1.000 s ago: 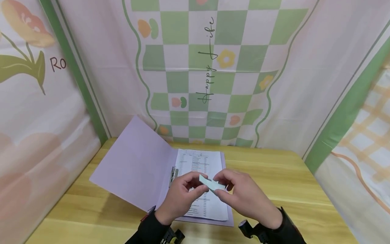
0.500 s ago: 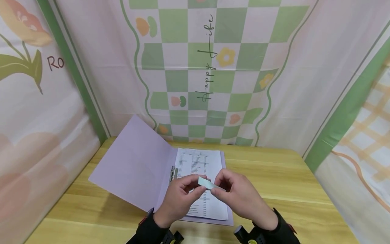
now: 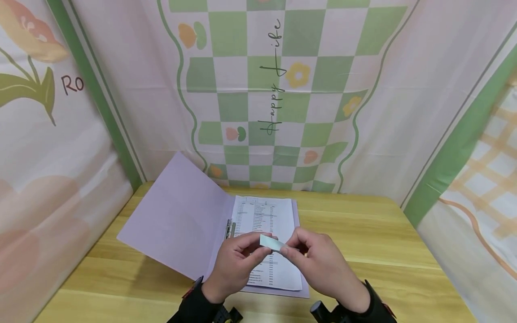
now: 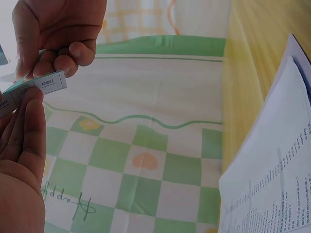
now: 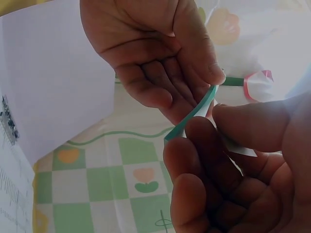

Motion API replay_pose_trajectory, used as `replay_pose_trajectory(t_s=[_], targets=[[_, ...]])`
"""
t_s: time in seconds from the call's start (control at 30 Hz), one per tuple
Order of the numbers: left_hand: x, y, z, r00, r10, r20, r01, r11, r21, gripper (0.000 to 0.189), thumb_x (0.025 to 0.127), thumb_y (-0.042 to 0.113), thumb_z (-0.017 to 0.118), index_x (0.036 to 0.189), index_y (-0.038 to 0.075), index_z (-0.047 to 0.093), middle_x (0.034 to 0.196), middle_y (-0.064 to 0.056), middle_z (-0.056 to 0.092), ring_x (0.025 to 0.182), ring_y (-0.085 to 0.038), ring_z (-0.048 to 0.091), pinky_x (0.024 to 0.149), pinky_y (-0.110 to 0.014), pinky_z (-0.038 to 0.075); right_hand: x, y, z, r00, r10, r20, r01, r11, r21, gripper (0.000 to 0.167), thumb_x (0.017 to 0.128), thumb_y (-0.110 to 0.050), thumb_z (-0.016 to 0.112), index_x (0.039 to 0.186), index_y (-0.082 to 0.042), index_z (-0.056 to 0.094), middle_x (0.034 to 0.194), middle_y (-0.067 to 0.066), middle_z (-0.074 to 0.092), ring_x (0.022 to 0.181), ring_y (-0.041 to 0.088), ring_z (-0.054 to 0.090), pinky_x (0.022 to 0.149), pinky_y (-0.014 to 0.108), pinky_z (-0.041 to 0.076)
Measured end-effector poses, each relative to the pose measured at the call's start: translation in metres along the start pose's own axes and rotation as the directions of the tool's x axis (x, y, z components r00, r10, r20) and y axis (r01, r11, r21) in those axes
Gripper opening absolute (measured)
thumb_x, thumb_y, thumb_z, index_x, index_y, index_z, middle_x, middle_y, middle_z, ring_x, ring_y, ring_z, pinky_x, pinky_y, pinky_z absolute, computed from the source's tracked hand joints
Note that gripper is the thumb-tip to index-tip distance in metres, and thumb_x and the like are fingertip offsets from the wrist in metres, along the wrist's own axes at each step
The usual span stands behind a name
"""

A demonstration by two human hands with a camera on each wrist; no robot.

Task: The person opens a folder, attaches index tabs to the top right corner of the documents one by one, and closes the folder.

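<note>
Pinching pale-green strip (image 3: 269,242): left hand (image 3: 236,260), right hand (image 3: 322,264)

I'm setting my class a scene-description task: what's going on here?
A person's left hand and right hand pinch a small pale green paper strip, held above printed sheets. On a wooden table, the sheets lie in an open lilac folder whose left side is tilted up.
</note>
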State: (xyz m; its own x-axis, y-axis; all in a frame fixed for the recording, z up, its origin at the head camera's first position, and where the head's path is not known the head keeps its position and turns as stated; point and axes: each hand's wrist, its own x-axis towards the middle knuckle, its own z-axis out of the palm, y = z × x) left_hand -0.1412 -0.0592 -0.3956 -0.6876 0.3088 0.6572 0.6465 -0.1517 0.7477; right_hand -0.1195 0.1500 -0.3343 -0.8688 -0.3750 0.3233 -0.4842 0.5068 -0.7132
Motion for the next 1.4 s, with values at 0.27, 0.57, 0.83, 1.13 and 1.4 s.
replay_pose_trajectory(t_s=[0.27, 0.57, 0.83, 1.13, 1.4], targets=[[-0.0004, 0.0019, 0.0012, 1.000, 0.010, -0.008, -0.011, 1.000, -0.026, 0.026, 0.096, -0.006, 0.060, 0.121, -0.007, 0.066, 0.113, -0.016, 0.069, 0.100, -0.023, 0.068, 0.078, -0.040, 0.056, -0.0022, -0.0005, -0.0004, 1.000, 0.010, -0.011, -0.010, 1.000, -0.002, 0.016, 0.096, -0.027, 0.069, 0.082, -0.025, 0.061, 0.075, -0.013, 0.060, 0.066, 0.008, 0.050, 0.058, 0.027, 0.042], [-0.0011, 0.0063, -0.0007, 1.000, -0.003, -0.007, 0.003, 0.998, -0.064, 0.026, 0.097, -0.005, 0.058, 0.122, -0.008, 0.065, 0.113, -0.017, 0.069, 0.098, -0.022, 0.069, 0.079, -0.041, 0.056, -0.0027, -0.0002, 0.0020, 1.000, -0.006, -0.014, 0.006, 1.000, 0.015, 0.016, 0.096, -0.027, 0.069, 0.082, -0.024, 0.061, 0.076, -0.012, 0.061, 0.066, 0.008, 0.050, 0.058, 0.027, 0.042], [-0.0025, 0.0080, -0.0035, 1.000, -0.026, -0.015, 0.025, 0.996, -0.087, 0.026, 0.097, -0.004, 0.059, 0.122, -0.007, 0.066, 0.116, -0.018, 0.068, 0.099, -0.024, 0.069, 0.079, -0.043, 0.056, -0.0018, -0.0016, 0.0062, 1.000, -0.018, -0.018, 0.018, 0.999, 0.039, 0.015, 0.096, -0.026, 0.068, 0.083, -0.024, 0.061, 0.077, -0.013, 0.061, 0.065, 0.008, 0.050, 0.056, 0.027, 0.042], [-0.0028, 0.0052, -0.0016, 1.000, 0.001, 0.001, -0.001, 0.994, -0.111, 0.026, 0.097, -0.009, 0.057, 0.122, -0.011, 0.063, 0.117, -0.022, 0.067, 0.100, -0.024, 0.069, 0.079, -0.044, 0.055, -0.0045, 0.0016, 0.0062, 0.999, -0.028, -0.039, 0.029, 0.999, 0.031, 0.014, 0.095, -0.026, 0.068, 0.084, -0.025, 0.062, 0.081, -0.014, 0.065, 0.067, 0.007, 0.052, 0.056, 0.027, 0.044], [-0.0013, 0.0074, -0.0001, 0.998, -0.057, -0.008, 0.056, 0.992, -0.109, 0.025, 0.097, -0.004, 0.060, 0.121, -0.005, 0.067, 0.113, -0.016, 0.070, 0.095, -0.023, 0.069, 0.080, -0.043, 0.056, -0.0052, 0.0029, 0.0044, 0.998, -0.038, -0.048, 0.040, 0.999, 0.033, 0.013, 0.096, -0.025, 0.069, 0.084, -0.025, 0.063, 0.082, -0.012, 0.066, 0.069, 0.008, 0.053, 0.056, 0.027, 0.045]])
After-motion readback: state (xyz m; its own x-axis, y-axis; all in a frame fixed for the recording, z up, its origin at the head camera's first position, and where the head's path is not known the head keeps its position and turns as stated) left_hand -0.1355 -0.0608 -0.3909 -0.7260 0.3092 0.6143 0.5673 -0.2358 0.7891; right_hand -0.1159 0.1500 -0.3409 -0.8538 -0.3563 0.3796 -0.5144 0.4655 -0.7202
